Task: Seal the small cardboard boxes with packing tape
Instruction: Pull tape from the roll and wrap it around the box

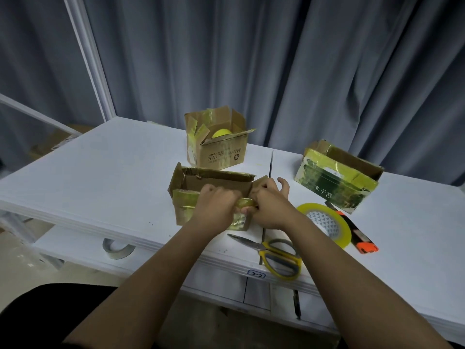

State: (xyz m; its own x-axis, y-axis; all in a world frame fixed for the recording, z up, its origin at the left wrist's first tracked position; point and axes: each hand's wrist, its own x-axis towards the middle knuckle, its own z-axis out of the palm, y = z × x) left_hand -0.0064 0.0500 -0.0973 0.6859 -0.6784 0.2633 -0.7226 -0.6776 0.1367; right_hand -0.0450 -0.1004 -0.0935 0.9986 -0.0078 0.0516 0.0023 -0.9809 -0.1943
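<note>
— So, where do the hands sit?

— Both are on the near cardboard box [201, 195], at the front edge of the white counter [105, 167]. The left hand [214, 210] curls its fingers over the box's taped front flap, gripping it. The right hand [269, 205] pinches the right end of that same flap, one finger sticking out loose.

— Is that box closed?

— No, its top is open, the back and side flaps standing up, with yellowish tape across the front.

— And the other boxes?

— A second box [219, 147] stands behind it, flaps open, a yellow ball [222, 133] inside. A third, green-printed box [337, 177] lies well to the right, wrapped in yellow tape.

— Where is the tape?

— The packing tape roll [327, 222] lies flat just right of the right wrist. Yellow-handled scissors [274, 255] rest near the counter's front edge, and an orange-and-black utility knife [357, 235] lies just beyond the roll. Another tape roll [118, 248] sits on the lower shelf [75, 245], left.
</note>
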